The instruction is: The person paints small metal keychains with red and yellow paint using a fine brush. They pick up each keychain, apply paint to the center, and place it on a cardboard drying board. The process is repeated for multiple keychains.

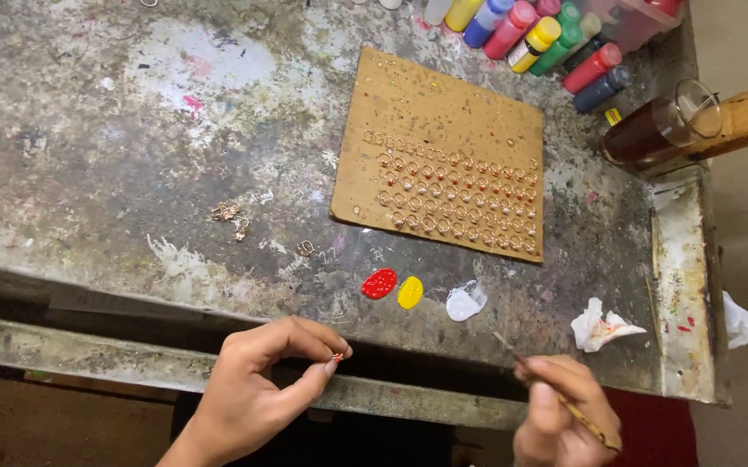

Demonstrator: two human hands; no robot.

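Observation:
My left hand pinches a tiny metal ring with a red dab between thumb and forefinger, at the table's near edge. In my right hand I hold a thin wooden brush, its tip pointing up and left toward the ring. Just beyond my hands, blobs of red paint, yellow paint and white paint lie on the tabletop. A brown board further back carries several rows of small rings, some filled with red.
A paint-stained table has loose metal rings at the middle left. Several paint bottles stand at the far right beside a jar of dark liquid. A crumpled stained tissue lies near the right edge.

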